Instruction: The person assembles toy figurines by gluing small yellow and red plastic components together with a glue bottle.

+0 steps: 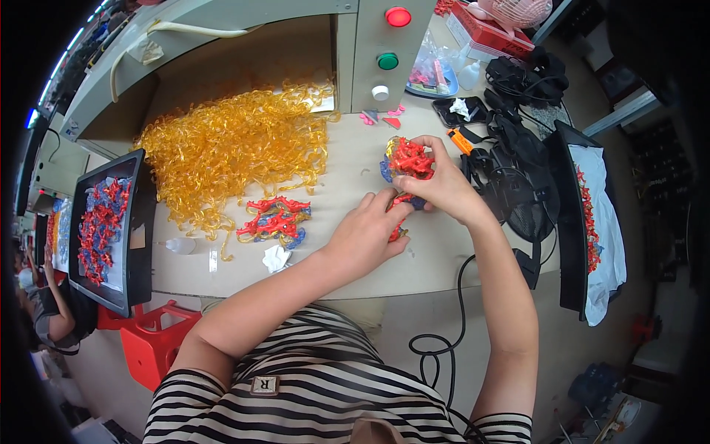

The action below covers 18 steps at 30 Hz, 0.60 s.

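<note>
From the head camera, both hands meet over the middle of the pale counter (347, 244). The right hand (436, 185) is curled tight around a bunched red-and-blue plastic cluster (407, 161), thumb and fingers pinching its top, which keeps the piece lifted just off the counter and turned toward the person. The left hand (366, 237) is closed narrowly on the cluster's lower end, fingertips tucked under it, seemingly to steady it while the other hand works the top.

Just left of the hands lies a second red, blue and yellow tangle (274, 218), flat on the counter and within easy reach, with a small crumpled white scrap (276, 258) beside it. Behind that spreads a large heap of translucent amber plastic strands (237, 148), pushed back against the grey machine housing (370, 44) with its red, green and white buttons.

A black tray (111, 229) at the counter's left edge holds rows of red-and-blue pieces. To the right sit black cables and a mesh fan (518, 185), apart from the work.
</note>
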Available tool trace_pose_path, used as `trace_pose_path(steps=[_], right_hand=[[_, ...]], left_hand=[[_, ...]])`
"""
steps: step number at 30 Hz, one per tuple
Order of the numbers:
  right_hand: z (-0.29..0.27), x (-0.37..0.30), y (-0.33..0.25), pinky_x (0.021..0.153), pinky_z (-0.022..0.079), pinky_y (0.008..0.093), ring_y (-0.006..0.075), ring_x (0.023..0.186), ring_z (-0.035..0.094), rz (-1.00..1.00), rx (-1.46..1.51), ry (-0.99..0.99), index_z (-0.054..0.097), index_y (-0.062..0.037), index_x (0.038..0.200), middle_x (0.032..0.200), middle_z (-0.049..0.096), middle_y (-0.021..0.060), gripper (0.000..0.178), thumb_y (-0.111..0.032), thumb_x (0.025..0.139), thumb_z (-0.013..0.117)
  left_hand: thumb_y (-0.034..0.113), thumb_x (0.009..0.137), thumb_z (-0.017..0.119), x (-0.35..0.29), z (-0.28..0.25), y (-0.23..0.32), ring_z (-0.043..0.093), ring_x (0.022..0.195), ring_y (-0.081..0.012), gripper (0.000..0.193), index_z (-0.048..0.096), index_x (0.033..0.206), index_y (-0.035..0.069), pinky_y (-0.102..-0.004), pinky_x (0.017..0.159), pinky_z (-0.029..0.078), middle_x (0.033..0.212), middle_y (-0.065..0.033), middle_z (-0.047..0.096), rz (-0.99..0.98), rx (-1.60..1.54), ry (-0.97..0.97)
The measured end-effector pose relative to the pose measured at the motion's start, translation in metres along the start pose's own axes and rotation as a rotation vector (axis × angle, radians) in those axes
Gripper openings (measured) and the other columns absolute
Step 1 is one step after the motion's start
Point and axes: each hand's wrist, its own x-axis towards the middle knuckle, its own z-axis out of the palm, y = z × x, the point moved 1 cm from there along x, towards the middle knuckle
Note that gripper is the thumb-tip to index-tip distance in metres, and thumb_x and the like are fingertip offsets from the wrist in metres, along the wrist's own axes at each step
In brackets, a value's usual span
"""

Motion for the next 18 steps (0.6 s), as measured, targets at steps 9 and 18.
trace_pose_path(steps=[9,18], right_hand=[[-0.046,-0.025,0.006,0.046,0.045,0.0201,0.0109,0.072,0.054,-0.086,0.446,-0.034,0.029,-0.0067,0.125,0.098,0.054,0.0105,0.076,-0.032,0.068,0.073],[-0.23,-0.143,0.067,0.053,0.047,0.0245,0.0174,0.081,0.056,0.02,0.491,0.775,0.027,-0.0092,0.128,0.103,0.054,0.0113,0.08,-0.036,0.067,0.073]], left_hand=[[0.013,0.07,0.066,0.033,-0.018,0.028,0.049,0.1,-0.0332,0.033,0.054,0.1,0.005,-0.039,0.085,0.041,0.106,-0.0159,0.049,0.031,-0.159,-0.02],[0.017,0.071,0.065,0.214,0.059,0.17,0.051,0.091,-0.0315,0.03,0.054,0.096,0.004,-0.037,0.079,0.043,0.096,-0.0165,0.051,0.682,-0.306,-0.188]])
